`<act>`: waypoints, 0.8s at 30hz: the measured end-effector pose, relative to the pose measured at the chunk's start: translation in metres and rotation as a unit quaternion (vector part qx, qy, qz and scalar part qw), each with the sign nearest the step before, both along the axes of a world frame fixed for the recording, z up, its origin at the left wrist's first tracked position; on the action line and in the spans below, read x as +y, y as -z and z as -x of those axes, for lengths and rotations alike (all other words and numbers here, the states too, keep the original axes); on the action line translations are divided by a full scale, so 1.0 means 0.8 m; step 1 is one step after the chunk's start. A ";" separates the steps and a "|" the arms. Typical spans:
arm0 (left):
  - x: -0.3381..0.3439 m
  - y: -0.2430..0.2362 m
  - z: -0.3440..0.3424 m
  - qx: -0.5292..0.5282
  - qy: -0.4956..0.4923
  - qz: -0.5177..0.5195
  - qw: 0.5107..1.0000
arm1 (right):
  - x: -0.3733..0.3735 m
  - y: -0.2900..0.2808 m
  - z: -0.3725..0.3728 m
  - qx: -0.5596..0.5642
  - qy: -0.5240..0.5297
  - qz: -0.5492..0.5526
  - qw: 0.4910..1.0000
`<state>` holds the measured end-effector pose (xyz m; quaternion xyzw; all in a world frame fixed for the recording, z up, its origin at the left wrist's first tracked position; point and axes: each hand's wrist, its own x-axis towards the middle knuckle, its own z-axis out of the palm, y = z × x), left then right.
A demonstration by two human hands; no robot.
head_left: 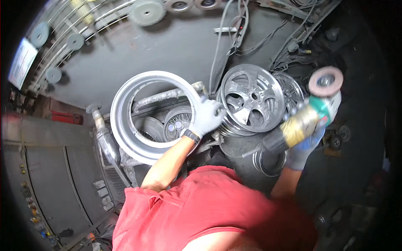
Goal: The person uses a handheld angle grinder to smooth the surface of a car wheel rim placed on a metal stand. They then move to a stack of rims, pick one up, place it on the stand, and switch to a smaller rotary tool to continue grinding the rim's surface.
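Head view: a broad grey wall (167,46) backs the workspace, dark floor (356,167) lies to the right, and a wire rack (111,19) runs along the top with discs (146,13) on it, probably stored there to be within reach. Largest among the metal pieces, a bare wheel barrel (121,113) lies tilted, its open face upward, over a crusted bar (161,97) that perhaps helps support it. Just right, a five-spoke wheel (253,96) sits stacked on another rim, likely to save room; a slotted wheel (178,121) shows through the barrel's opening. An angle grinder (299,125) is well apart from the barrel, its yellow-wrapped body enclosed by the right grip (309,136), apparently held aside so the pinkish disc (325,81) stays clear of the metal. The left grip (208,116), gloved and half curled, overlaps the barrel's right edge, perhaps steadying it; whether it clasps that edge, I cannot tell
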<state>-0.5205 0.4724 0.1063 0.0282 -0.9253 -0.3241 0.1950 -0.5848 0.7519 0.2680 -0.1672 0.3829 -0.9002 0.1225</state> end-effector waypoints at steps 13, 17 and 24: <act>0.173 -0.082 -0.247 -0.205 0.282 -0.315 0.883 | 0.029 0.108 -0.260 -0.116 0.114 -0.062 0.985; 0.213 -0.085 -0.265 -0.152 0.277 -0.294 0.902 | 0.057 0.081 -0.275 -0.141 0.117 -0.035 0.983; 0.291 -0.105 -0.295 -0.191 0.357 -0.406 0.819 | 0.132 0.073 -0.339 0.000 0.161 -0.176 0.971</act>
